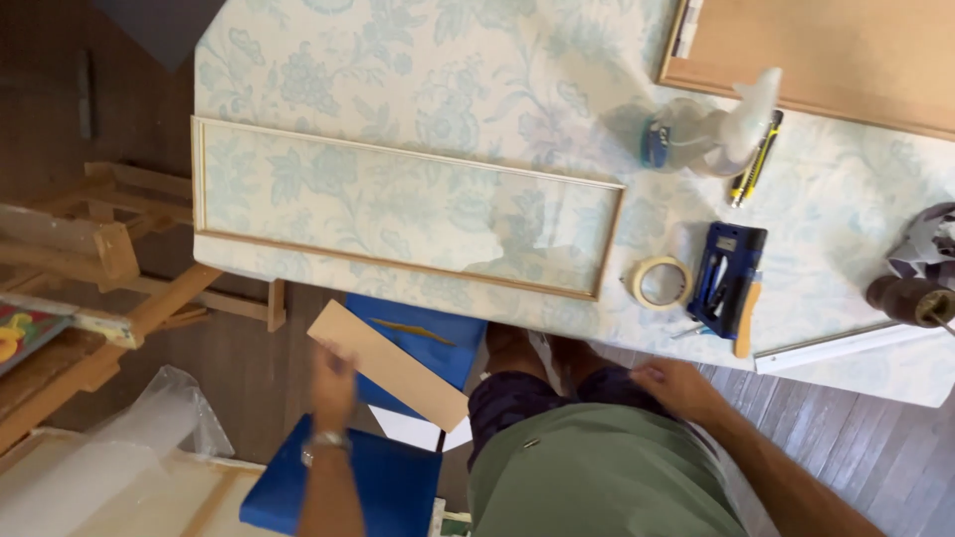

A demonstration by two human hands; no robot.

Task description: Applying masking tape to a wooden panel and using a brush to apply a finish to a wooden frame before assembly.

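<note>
My left hand, with a watch on its wrist, grips the near end of a flat beige board held slanted below the table's edge. Under the board lies a blue canvas with a yellow streak, and a second blue canvas sits by my forearm. My right hand rests by my thigh just under the table edge, fingers loosely apart and holding nothing I can make out. A long thin wooden frame lies on the floral tablecloth above both hands.
On the table to the right are a roll of masking tape, a blue tool case, a yellow-black utility knife, a clear spray bottle, a brown board and a white strip. A wooden easel and plastic wrap stand at the left.
</note>
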